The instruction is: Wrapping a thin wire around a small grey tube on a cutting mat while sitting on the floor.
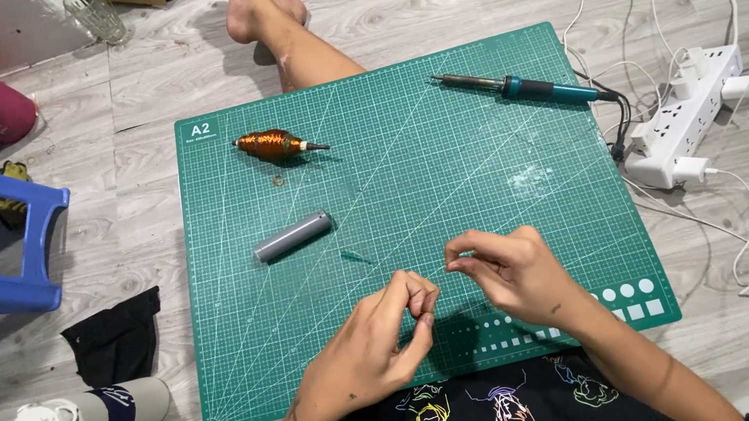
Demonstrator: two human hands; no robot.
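Both hands hover over the green cutting mat's (411, 184) near edge; left hand (372, 348) fingers curled together, right hand (511, 269) pinching something too thin to identify; grey cylindrical cell (293, 236) lies mid-mat, within reach.

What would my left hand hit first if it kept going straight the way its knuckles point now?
Probably the right hand: the left hand points up and rightward toward it across the green cutting mat, with only a small gap between their fingertips, though depth is unclear.
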